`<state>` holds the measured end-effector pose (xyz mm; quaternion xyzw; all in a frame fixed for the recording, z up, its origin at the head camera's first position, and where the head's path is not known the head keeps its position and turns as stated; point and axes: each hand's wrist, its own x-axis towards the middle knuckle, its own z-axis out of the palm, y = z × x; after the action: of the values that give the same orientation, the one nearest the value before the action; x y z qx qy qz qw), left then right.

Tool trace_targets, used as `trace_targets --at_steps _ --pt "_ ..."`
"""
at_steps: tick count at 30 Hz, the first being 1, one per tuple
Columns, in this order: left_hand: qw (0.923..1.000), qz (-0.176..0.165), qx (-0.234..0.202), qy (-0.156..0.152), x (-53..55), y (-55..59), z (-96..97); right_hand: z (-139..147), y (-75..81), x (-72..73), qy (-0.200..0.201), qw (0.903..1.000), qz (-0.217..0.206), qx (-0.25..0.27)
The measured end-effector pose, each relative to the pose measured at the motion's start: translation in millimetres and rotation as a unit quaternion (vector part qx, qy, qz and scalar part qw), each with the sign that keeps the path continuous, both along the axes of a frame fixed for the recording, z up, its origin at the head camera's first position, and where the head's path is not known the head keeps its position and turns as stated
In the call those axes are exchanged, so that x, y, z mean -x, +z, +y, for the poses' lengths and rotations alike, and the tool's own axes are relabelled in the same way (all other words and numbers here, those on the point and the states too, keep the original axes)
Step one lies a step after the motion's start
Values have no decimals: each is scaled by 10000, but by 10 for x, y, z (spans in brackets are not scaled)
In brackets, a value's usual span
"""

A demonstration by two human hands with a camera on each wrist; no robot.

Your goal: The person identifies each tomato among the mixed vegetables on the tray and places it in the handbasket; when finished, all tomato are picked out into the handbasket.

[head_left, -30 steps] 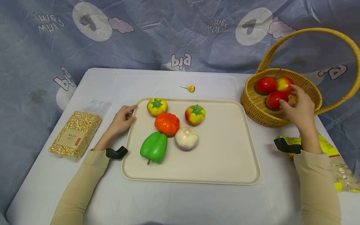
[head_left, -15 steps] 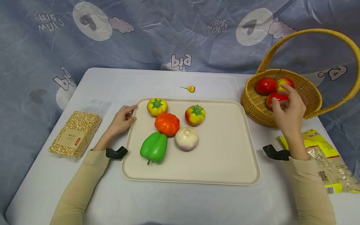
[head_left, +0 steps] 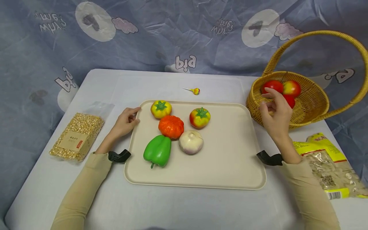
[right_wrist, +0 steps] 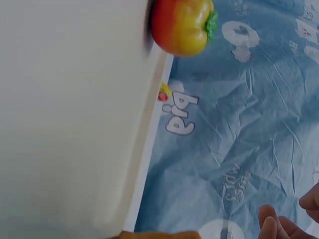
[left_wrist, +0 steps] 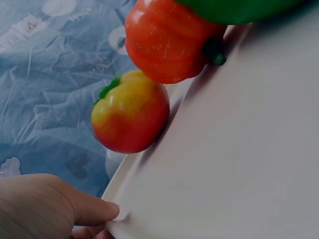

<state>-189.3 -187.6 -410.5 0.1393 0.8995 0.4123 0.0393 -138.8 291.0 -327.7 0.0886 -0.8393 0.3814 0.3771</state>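
The right hand (head_left: 276, 116) is held in the air between the tray (head_left: 227, 159) and the basket (head_left: 313, 100), with the basket seen just beyond it and to its right, the tray to its left; by it the basket is more nearly reached than by the left hand (head_left: 124, 123), which is placed at the tray's far left corner; the tray's long axis is laid from side to side. No object can be seen in the right hand, its fingers being loosely bent and parted from the thumb; the tray's rim is pinched by the left. In the basket, woven of yellow cane-like strands under a tall arched handle, three smooth round fruits are grouped: a red one (head_left: 273, 86), a red-and-yellow one (head_left: 292, 88) and another red one (head_left: 289, 101), partly hidden by the right hand. On the flat, matt cream tray are set a glossy green pepper (head_left: 157, 151), a ribbed orange pumpkin (head_left: 171, 127), a pale rounded bulb (head_left: 191, 142) and two shiny tomatoes (head_left: 161, 109) with leafy green tops, apparently moulded in plastic.
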Motion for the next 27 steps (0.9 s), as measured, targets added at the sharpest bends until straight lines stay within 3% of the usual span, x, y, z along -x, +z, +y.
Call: trace_targets --at_steps 11,18,27 --pt "10000 51 -11 -2 9 -23 -5 -321 -179 81 923 9951 -145 -310" --pt "10000 39 5 33 16 -25 -3 -528 -170 86 1239 9890 -420 -689" --pt "9999 93 -17 39 18 -32 -3 -623 -275 190 1799 9682 -1146 -1310"
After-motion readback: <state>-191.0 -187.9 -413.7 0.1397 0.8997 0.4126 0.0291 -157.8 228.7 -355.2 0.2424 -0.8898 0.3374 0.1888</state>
